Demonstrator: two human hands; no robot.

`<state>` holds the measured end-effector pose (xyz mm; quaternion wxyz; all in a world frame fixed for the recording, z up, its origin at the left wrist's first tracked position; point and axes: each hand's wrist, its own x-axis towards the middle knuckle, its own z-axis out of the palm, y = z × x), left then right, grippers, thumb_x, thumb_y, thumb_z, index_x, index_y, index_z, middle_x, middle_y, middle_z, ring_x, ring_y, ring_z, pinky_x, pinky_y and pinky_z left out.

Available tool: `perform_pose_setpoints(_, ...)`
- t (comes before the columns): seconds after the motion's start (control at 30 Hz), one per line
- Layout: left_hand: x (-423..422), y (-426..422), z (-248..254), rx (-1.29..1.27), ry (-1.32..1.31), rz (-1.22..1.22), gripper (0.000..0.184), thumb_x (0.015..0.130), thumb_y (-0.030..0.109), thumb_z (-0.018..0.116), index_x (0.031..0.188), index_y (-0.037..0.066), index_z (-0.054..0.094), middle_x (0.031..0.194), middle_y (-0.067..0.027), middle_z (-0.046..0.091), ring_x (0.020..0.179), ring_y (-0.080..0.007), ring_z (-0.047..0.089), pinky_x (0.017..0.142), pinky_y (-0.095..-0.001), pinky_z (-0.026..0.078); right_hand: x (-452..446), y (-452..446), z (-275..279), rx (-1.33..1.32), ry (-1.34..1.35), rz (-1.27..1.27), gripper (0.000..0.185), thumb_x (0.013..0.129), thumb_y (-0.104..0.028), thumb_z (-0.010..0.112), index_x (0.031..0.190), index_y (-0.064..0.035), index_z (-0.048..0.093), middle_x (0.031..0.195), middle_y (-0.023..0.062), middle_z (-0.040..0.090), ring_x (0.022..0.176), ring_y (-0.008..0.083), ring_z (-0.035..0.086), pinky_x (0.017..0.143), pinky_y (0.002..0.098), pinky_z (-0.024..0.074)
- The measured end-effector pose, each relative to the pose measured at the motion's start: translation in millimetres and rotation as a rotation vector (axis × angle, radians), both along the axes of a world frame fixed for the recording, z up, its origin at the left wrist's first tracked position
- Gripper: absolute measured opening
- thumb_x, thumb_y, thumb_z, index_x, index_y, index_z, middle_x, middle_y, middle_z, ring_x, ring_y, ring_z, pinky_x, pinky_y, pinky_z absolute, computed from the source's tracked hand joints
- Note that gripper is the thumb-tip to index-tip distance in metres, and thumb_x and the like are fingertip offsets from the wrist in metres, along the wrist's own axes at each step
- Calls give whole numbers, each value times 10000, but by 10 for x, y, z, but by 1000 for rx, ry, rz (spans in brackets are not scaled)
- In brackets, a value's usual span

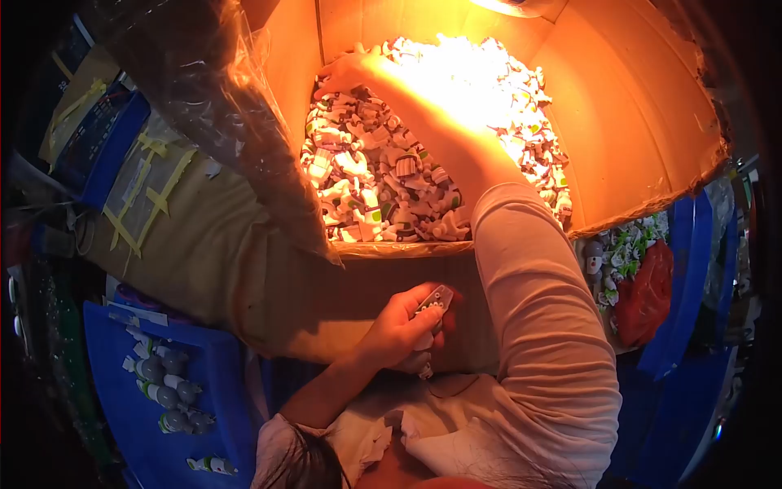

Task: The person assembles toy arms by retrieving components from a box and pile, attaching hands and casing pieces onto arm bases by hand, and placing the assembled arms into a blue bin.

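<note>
My left hand [399,330] is closed around a small grey plastic piece [438,300] with a row of light round dots, held in front of my chest. Just below those fingers a small grey and white bit [425,371] shows; I cannot tell whether it belongs to the same piece. My right hand [346,73] reaches across the cardboard box [627,122] to its far left side. It touches the heap of small white, grey and green plastic toy parts [383,163]. Its fingertips are partly hidden, so their grip is unclear.
Glaring lamp light [513,6] washes out the heap's right part. Clear plastic sheeting [220,106] hangs over the box's left side. A blue bin [106,350] with grey and white figures [171,383] stands lower left. At right are a red bag [648,285] and blue bins [684,269].
</note>
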<state>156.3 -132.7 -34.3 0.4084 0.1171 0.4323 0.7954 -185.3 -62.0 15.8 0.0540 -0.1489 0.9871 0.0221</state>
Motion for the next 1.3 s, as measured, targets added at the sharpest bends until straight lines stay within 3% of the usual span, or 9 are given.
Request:
perform_pose_setpoints(0.63, 22, 21, -3, 38, 55, 90, 255, 875, 182, 487, 1063, 10, 506, 772, -27, 557, 590, -55, 532, 545, -177, 449, 708, 341, 197, -219, 412, 129, 244, 849, -268, 526, 940, -44, 557, 870, 108, 640, 780, 330, 615, 807, 395, 422)
perform_pose_setpoints(0.77, 38, 27, 14, 55, 57, 96, 235, 876, 166, 491, 1052, 13, 513, 767, -21, 554, 583, -53, 530, 522, -174, 446, 671, 676, -142, -787, 312, 13, 295, 869, -138, 503, 1115, 22, 528, 1127, 171, 566, 1033, 282, 547, 848, 364, 455)
perform_pose_setpoints(0.8, 34, 30, 14, 67, 54, 99, 235, 876, 166, 491, 1052, 13, 513, 767, -21, 554, 583, -53, 530, 522, -174, 446, 737, 748, -127, -776, 308, 17, 295, 869, -138, 503, 1115, 22, 528, 1127, 171, 566, 1033, 282, 547, 848, 364, 455)
perform_pose_setpoints(0.87, 29, 30, 5, 38, 82, 96, 237, 874, 170, 498, 1051, 14, 516, 765, -19, 555, 582, -53, 533, 522, -174, 446, 960, 1026, -73, 240, 656, 208, 421, 904, -197, 456, 1274, 2, 431, 1235, 172, 509, 1086, 245, 521, 905, 345, 424)
perform_pose_setpoints(0.93, 47, 33, 3, 54, 80, 108, 237, 875, 178, 501, 1045, 14, 520, 757, -19, 553, 574, -52, 529, 516, -174, 442, 938, 1341, -102, -882, 355, 159, 395, 900, -248, 460, 1234, -41, 501, 1116, 178, 582, 1007, 248, 568, 834, 317, 456)
perform_pose_setpoints(1.03, 42, 24, 15, 26, 109, 108, 221, 885, 184, 495, 1032, 21, 524, 749, -10, 548, 573, -45, 524, 516, -174, 439, 1829, 1307, 574, -742, 363, -242, 293, 894, -266, 478, 1073, -85, 623, 841, 128, 659, 755, 154, 630, 712, 277, 468)
perform_pose_setpoints(1.2, 74, 41, 5, 68, 70, 155, 213, 897, 183, 470, 1024, 21, 524, 737, -10, 540, 577, -50, 513, 523, -180, 431, 2489, 1325, 532, -1171, 399, 155, 172, 820, -87, 517, 926, 16, 605, 691, 134, 615, 598, 194, 606, 554, 344, 461)
perform_pose_setpoints(1.23, 112, 54, 20, 86, 80, 175, 212, 898, 182, 468, 1026, 23, 524, 736, -11, 538, 579, -52, 510, 522, -181, 429, 2510, 1455, 515, -613, 396, 114, 157, 837, -148, 535, 873, 0, 571, 789, 134, 608, 716, 269, 584, 662, 349, 455)
perform_pose_setpoints(1.3, 212, 71, 36, 125, 138, 219, 215, 897, 167, 464, 1044, 22, 523, 744, -16, 539, 594, -61, 510, 532, -190, 434, 2694, 1420, 420, -647, 836, 826, 209, 869, -174, 495, 941, 0, 586, 828, 132, 605, 768, 254, 573, 705, 348, 444)
